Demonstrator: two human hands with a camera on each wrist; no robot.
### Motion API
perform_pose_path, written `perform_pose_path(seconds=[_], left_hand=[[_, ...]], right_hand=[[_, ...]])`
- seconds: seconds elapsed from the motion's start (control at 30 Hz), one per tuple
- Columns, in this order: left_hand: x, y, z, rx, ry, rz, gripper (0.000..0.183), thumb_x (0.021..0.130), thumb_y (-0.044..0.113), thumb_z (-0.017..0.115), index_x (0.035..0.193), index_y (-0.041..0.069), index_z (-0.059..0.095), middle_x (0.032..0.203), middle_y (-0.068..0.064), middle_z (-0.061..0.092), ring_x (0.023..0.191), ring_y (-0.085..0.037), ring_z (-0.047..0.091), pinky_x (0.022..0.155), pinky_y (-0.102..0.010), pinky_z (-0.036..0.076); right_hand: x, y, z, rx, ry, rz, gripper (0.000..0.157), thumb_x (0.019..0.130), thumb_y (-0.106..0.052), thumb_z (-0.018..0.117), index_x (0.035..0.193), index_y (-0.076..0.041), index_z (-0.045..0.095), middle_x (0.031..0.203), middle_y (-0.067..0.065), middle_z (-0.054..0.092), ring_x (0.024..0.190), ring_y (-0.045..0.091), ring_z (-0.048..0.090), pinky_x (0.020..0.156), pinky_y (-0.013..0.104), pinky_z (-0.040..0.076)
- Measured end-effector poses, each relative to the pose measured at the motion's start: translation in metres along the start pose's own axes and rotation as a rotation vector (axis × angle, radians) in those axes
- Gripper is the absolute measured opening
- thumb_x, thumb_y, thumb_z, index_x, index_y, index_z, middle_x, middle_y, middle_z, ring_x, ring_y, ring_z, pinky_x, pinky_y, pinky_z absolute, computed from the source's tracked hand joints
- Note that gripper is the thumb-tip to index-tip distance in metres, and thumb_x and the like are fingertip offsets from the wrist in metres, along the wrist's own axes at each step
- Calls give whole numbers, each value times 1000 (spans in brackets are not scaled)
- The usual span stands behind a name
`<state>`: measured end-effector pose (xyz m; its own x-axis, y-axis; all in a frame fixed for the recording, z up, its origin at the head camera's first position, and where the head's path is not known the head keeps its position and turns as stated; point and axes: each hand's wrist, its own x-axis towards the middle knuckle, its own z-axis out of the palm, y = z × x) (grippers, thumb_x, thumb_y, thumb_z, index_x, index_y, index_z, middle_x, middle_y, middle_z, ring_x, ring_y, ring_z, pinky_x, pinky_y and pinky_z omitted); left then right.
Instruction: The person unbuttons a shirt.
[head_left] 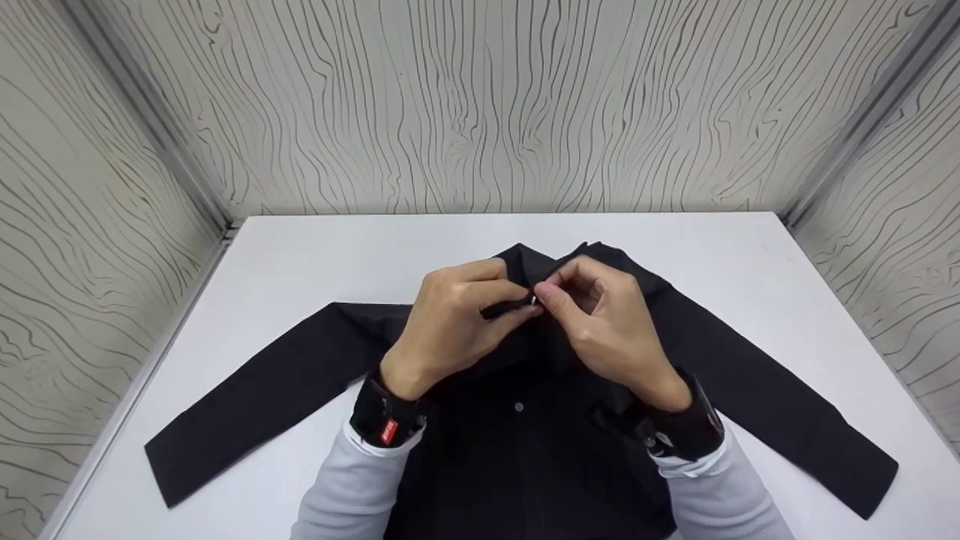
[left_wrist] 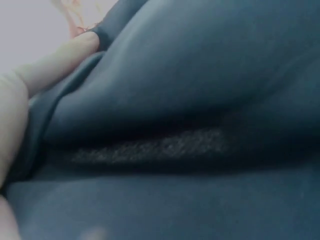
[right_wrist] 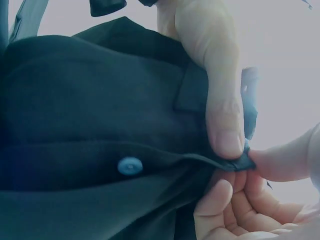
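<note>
A black long-sleeved button shirt (head_left: 525, 472) lies front up, its collar end at the far side. At the collar, my left hand (head_left: 457, 319) pinches the cloth between thumb and fingers. Close against it, my right hand (head_left: 611, 322) also pinches the shirt edge, thumb against bent fingers. A small pale glint shows between the fingertips; what it is cannot be made out. In the right wrist view, fingers of both hands meet at the front edge, and a blue-grey button (right_wrist: 130, 166) sits on the placket. Dark folds fill the left wrist view beside a finger (left_wrist: 65, 60).
The shirt's left sleeve (head_left: 255, 405) and right sleeve (head_left: 780, 397) spread out toward the near corners of the white table (head_left: 330, 255). Wood-grain patterned panels (head_left: 480, 112) close off the back and both sides, joined by grey metal posts. Dark bands wrap both wrists.
</note>
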<state>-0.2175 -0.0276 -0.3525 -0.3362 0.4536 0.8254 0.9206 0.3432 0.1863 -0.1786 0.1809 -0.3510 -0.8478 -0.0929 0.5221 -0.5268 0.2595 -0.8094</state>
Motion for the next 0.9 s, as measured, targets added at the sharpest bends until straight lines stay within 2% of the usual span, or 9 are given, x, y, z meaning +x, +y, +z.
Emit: perform_pose_path(seconds=[0.17, 0.33, 0.4, 0.5, 0.6, 0.67, 0.77, 0.83, 0.9], left_hand=[[0, -3, -5, -78, 25, -43, 14, 92, 16, 96, 93, 5, 86, 75, -3, 65, 65, -13, 58, 63, -26, 53], [2, -9, -13, -114, -52, -157, 17, 108, 19, 78, 104, 3, 80, 91, -5, 75, 82, -16, 69, 78, -31, 61], [2, -12, -16, -71, -83, -210, 17, 112, 20, 72, 108, 4, 77, 97, -6, 77, 89, -19, 70, 85, -35, 61], [1, -15, -16, 46, -116, -274, 13, 111, 18, 72, 112, 6, 77, 105, -6, 79, 97, -25, 69, 93, -42, 58], [0, -12, -13, 207, -137, -324, 15, 104, 11, 79, 118, 10, 79, 112, -4, 82, 101, -28, 72, 91, -45, 60], [0, -6, -10, 244, -148, -351, 21, 102, 2, 76, 120, 11, 81, 114, -3, 83, 102, -27, 77, 90, -43, 64], [1, 6, -5, 178, -182, -393, 26, 101, -4, 66, 119, 8, 81, 109, -5, 84, 96, -26, 82, 81, -45, 67], [2, 13, -2, 89, -227, -433, 22, 105, 0, 62, 114, 6, 80, 101, -6, 83, 89, -24, 80, 77, -44, 66], [2, 16, 0, 39, -268, -483, 15, 108, 9, 64, 107, 5, 79, 93, -6, 80, 80, -23, 75, 72, -44, 63]], right_hand=[[3, 0, 1, 49, 15, 65, 11, 107, 2, 72, 97, 7, 70, 84, 3, 69, 73, 11, 68, 67, 20, 58], [6, 0, -2, 107, 37, 135, 11, 114, -3, 61, 105, 3, 62, 78, 7, 66, 59, 25, 70, 60, 34, 64], [6, 1, -2, 166, 48, 153, 10, 116, -4, 58, 107, 1, 58, 75, 7, 63, 56, 29, 71, 59, 41, 66], [6, 3, -2, 232, 76, 156, 8, 117, -4, 55, 109, -1, 56, 74, 3, 54, 59, 27, 72, 62, 46, 69], [7, 4, 0, 258, 92, 145, 8, 116, -3, 56, 109, 0, 56, 77, 2, 55, 69, 24, 76, 69, 50, 70], [8, 4, 1, 261, 96, 141, 8, 116, -2, 56, 109, 1, 57, 79, 3, 57, 72, 23, 76, 73, 50, 71], [8, 4, 2, 265, 100, 141, 7, 115, 0, 56, 108, 3, 58, 83, 6, 63, 78, 23, 80, 75, 48, 71], [8, 5, 2, 264, 100, 143, 7, 115, 2, 56, 108, 4, 58, 84, 8, 68, 79, 23, 82, 76, 47, 71], [9, 6, 3, 262, 99, 137, 7, 114, 2, 56, 108, 5, 58, 87, 10, 71, 80, 24, 83, 76, 46, 71]])
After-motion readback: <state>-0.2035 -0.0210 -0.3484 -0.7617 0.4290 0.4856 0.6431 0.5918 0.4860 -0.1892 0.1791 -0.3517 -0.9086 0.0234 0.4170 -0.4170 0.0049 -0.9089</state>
